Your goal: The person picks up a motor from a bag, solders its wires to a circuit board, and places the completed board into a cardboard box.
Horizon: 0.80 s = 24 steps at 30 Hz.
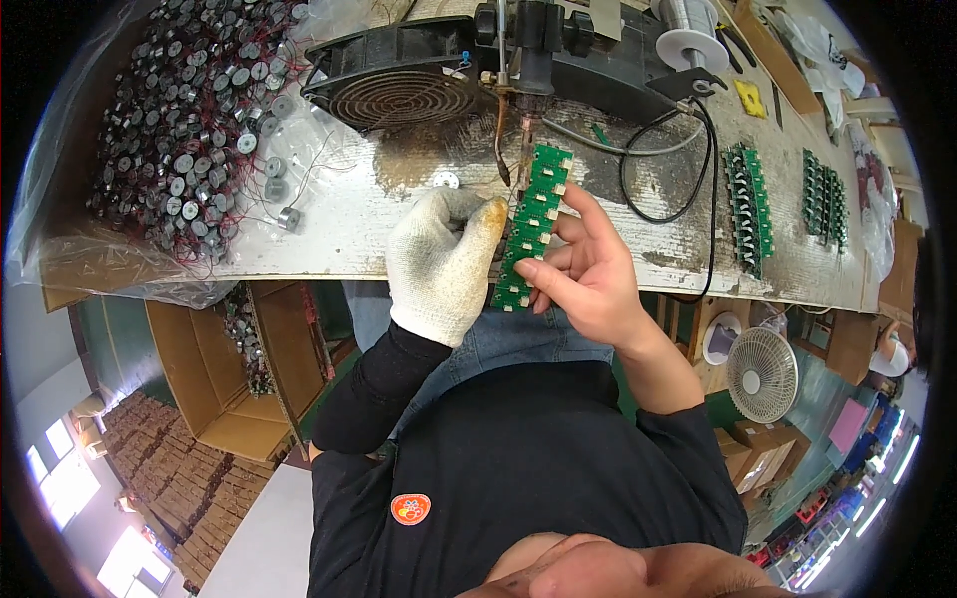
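My right hand (588, 264) grips a long green circuit board strip (538, 204) with thumb on top and fingers behind. Small white connectors run along the strip, which is held tilted above the table's front edge. In a white knit glove with stained fingertips, my left hand (444, 254) is pinched closed at the board's left side. What its fingers hold is hidden. A round silver part (447, 180) shows just beyond the glove. The soldering tip (503, 171) points down from its stand, close to the board's upper left edge and the gloved fingertips.
Many small round metal parts with red wires (194, 149) are heaped at the left. Behind my hands stand a black fan (399, 98) and a solder wire spool (690, 50). A black cable (713, 199) loops at the right, before more circuit boards (748, 209).
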Motion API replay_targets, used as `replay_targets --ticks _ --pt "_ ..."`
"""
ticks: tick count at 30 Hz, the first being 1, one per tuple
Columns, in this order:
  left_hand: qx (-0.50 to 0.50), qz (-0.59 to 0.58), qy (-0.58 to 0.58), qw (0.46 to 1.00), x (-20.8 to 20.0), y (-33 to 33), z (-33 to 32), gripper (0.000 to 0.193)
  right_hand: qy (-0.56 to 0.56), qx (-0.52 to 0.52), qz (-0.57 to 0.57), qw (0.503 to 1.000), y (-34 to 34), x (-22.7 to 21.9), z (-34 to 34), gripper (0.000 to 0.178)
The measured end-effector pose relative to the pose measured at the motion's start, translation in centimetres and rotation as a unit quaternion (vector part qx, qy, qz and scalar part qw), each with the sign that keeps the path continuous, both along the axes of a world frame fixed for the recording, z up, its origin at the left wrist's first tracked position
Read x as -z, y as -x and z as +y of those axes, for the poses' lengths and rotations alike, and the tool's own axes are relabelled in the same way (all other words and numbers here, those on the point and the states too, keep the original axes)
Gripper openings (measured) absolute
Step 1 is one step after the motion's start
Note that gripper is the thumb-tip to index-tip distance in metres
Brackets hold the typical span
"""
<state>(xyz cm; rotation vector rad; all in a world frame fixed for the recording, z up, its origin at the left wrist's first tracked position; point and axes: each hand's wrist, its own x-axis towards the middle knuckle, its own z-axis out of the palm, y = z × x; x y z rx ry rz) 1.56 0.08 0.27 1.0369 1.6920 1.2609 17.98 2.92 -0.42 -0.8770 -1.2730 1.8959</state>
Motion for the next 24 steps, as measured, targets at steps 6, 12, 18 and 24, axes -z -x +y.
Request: replay_targets --ticks 6,12,18,24 --pt "-0.011 -0.025 -0.012 1.000 0.6 -0.3 -0.2 0.016 0.002 -0.007 -0.010 1.000 -0.2 0.2 0.1 0.074" --pt "-0.013 -0.003 0.001 1.000 0.2 -0.2 -0.4 0.017 0.006 -0.010 -0.020 1.000 0.0 0.1 0.0 0.074" --pt "0.040 0.088 -0.004 0.995 -0.1 1.4 -2.1 0.038 0.013 0.010 -0.032 0.999 0.1 -0.3 0.3 0.075" --pt "-0.007 0.245 -0.146 0.958 1.0 5.6 -2.0 0.049 0.009 0.075 -0.026 0.997 0.0 0.2 1.2 0.073"
